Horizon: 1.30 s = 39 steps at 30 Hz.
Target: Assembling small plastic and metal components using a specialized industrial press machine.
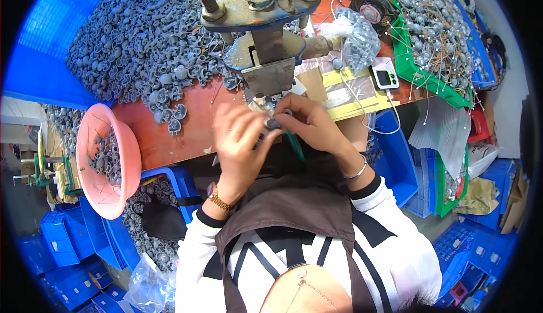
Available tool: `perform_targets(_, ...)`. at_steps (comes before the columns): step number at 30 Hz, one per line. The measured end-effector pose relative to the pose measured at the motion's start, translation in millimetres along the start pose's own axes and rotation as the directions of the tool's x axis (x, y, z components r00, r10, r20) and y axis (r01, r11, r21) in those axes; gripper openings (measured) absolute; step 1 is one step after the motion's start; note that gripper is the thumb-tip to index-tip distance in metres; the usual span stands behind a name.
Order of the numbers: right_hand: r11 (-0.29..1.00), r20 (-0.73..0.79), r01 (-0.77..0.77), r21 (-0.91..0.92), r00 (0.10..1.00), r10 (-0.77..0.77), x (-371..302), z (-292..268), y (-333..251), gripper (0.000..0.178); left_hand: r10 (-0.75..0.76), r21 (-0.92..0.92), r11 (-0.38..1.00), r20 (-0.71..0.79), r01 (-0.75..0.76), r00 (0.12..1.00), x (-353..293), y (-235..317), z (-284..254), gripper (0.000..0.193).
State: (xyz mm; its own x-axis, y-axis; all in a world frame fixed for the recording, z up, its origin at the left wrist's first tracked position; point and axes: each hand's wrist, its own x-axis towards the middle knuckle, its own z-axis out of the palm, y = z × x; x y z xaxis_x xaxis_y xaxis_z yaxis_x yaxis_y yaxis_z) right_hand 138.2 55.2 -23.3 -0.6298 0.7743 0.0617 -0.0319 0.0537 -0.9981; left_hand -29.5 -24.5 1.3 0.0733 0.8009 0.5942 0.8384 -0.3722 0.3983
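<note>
A person in a white top and brown apron (294, 214) sat at a reddish desk (175, 134), both hands raised under a metal press (270, 78). The right hand (314, 125) had its thumb and index finger closed on a small dark grey part (274, 124), just in front of the press head. The left hand (237, 140) was beside that part, blurred; whether its fingers gripped anything could not be told. A heap of grey parts (147, 41) covered the desk's left. A pink basin (134, 154) stood left, a green tray (404, 58) right.
</note>
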Motion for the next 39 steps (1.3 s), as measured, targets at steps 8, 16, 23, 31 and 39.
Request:
perform_targets(8,0.914,-0.264,-0.004,-0.406,0.958,-0.114,1,10,6,0.007,-0.487,-0.325,0.812,0.081,0.485,0.87,4,-11,33,0.018)
perform_targets(16,0.812,-0.393,-0.082,-0.577,0.9,-0.189,4,-23,-21,0.013,-0.223,-0.252,0.933,0.154,0.257,0.962,18,-25,26,0.022)
perform_targets(23,0.954,-0.235,0.283,0.102,0.939,-0.253,89,-91,-107,0.041,-0.316,-0.091,0.943,0.067,0.321,0.946,11,10,29,0.018)
perform_targets(31,0.471,-0.045,0.695,-0.543,0.537,-0.843,-50,-28,-93,0.019,-0.336,-0.049,0.94,0.063,0.339,0.94,11,25,22,0.015)
perform_targets(39,0.815,-0.468,0.463,-0.347,0.668,-0.579,9,-94,-108,0.014,-0.35,-0.204,0.873,0.37,0.443,0.861,-2,33,-11,0.025)
